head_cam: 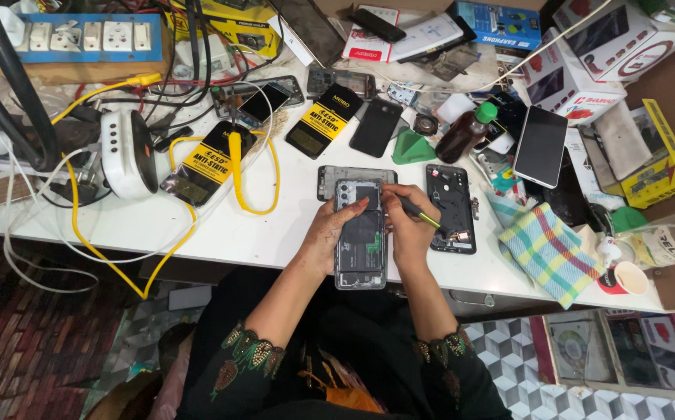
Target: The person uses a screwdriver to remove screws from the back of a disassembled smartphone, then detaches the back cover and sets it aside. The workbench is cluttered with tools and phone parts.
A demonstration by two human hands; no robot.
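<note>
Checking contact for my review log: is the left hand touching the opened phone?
Touching. The head view shows the left hand resting on the opened phone, fingers over its left edge.

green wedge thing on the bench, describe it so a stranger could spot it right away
Start at the white bench and the opened phone under the hands. Just beyond lies a small green wedge, between a black phone and a brown bottle: the only solid green, sloped piece.

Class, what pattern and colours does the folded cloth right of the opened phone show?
The cloth is checked in yellow, turquoise and pink; head view.
</note>
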